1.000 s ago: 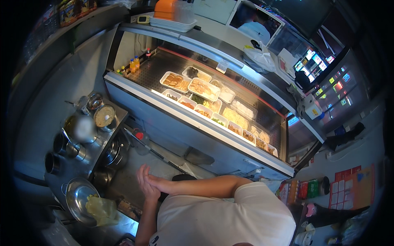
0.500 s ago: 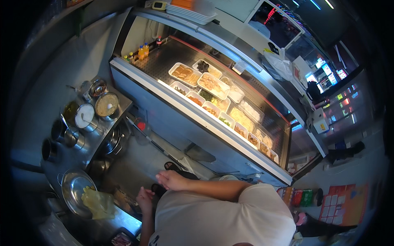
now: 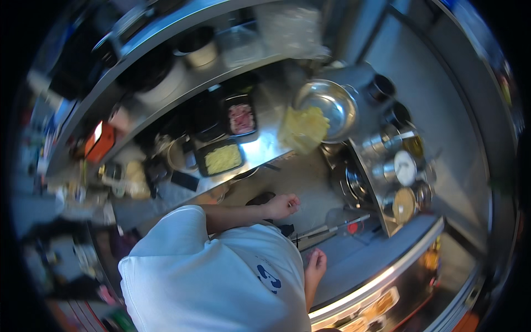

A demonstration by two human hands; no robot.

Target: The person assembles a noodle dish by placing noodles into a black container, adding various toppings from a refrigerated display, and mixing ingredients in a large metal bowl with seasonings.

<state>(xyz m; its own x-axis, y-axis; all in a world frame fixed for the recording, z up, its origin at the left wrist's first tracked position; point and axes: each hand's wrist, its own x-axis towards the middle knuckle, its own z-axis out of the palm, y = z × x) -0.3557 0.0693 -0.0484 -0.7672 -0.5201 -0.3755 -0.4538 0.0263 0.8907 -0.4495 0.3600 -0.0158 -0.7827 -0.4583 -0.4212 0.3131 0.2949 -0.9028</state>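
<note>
My left hand (image 3: 282, 206) is held in front of my body with its fingers curled into a loose fist, and nothing shows in it. Lower and to the right, my right hand (image 3: 316, 260) is likewise curled, with no object visible between the fingers. Both hang over the floor, apart from any surface. Ahead of them, on a steel counter (image 3: 262, 152), a yellowish plastic bag (image 3: 303, 131) rests against a wide metal basin (image 3: 338, 117). Left of the bag are a black tray of pinkish meat (image 3: 241, 118) and a black tray of pale yellow shreds (image 3: 223, 159).
Metal pots stand on the right-hand counter, including one with white contents (image 3: 405, 168) and one with tan contents (image 3: 404, 205). A lit display case (image 3: 381, 276) borders the lower right. Above the counter runs a steel shelf (image 3: 232, 66). A dark flat slab (image 3: 185, 180) lies near the counter edge.
My view and body have swung left. The display case has shifted to the lower right, and the counter with the trays has come into view. Both hands remain curled.
</note>
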